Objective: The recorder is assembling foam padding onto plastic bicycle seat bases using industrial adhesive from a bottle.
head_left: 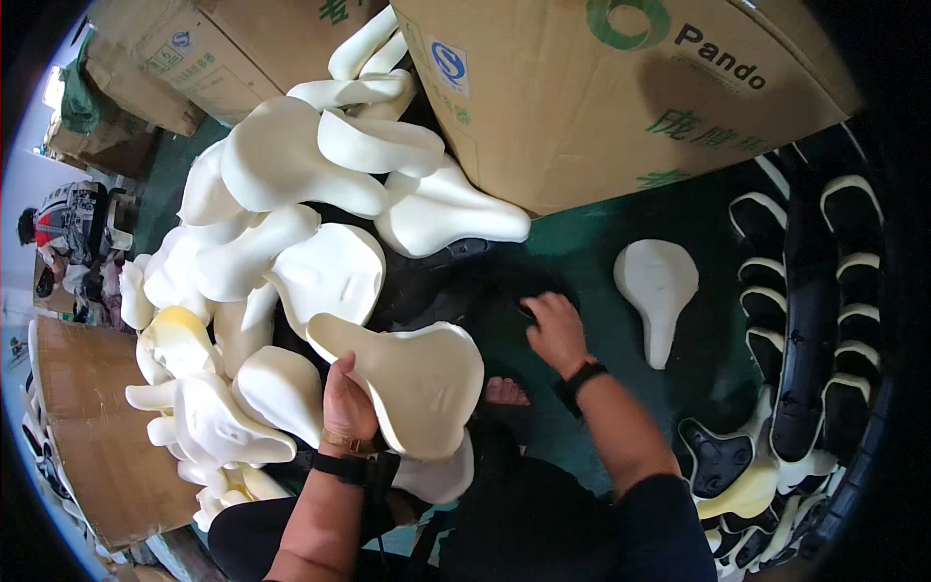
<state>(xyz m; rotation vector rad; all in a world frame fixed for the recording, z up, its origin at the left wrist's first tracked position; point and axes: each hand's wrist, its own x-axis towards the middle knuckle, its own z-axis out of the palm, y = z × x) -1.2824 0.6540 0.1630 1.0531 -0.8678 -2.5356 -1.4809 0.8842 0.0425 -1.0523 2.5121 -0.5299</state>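
Note:
My left hand (349, 400) grips a cream-white foam bicycle saddle pad (412, 383) by its edge, the hollow side facing up and the narrow nose pointing to the upper left. My right hand (557, 332) is to the right of that pad, low over dark things, with its fingers curled together. Something dark shows at the fingertips, but its kind cannot be made out. Just beyond the held pad lie black pieces (456, 254), partly lost in shadow. Another white saddle pad (657, 291) rests alone on the green floor, right of my right hand.
A heap of white saddle pads (281, 155) fills the left side. A large cardboard box (601, 116) stands ahead, and another carton (107, 427) at the left. Black saddle shells with white rims (761, 228) are stacked in rows at the right. My bare toes (506, 391) show between my arms.

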